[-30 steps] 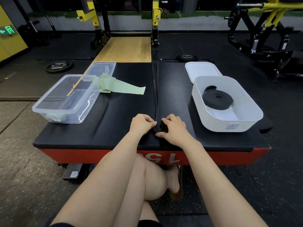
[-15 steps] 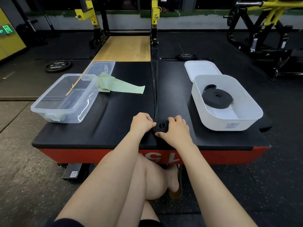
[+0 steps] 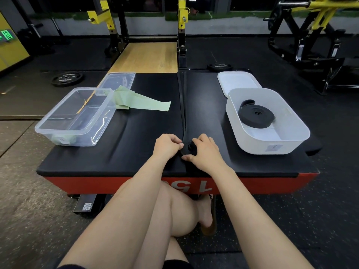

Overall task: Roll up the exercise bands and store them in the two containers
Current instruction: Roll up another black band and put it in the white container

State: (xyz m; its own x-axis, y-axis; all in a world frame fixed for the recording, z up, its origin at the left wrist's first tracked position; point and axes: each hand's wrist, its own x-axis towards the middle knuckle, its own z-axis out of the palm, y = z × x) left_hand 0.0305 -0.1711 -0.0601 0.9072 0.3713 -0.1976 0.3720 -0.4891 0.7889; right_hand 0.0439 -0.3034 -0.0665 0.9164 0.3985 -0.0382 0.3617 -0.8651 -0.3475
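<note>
I have both hands at the near edge of the black bench top [image 3: 97,158]: left hand [image 3: 167,145] and right hand [image 3: 205,153], fingers curled, pinch the small started coil [image 3: 190,148] of the black band [image 3: 183,105]. Rolling is barely begun; I judge the next turns must stay tight, feeding the long tail forward. Beyond, the white container [image 3: 270,141] holds one rolled band [image 3: 256,115]; the green band [image 3: 143,102] waits beside the clear container [image 3: 77,134].
</note>
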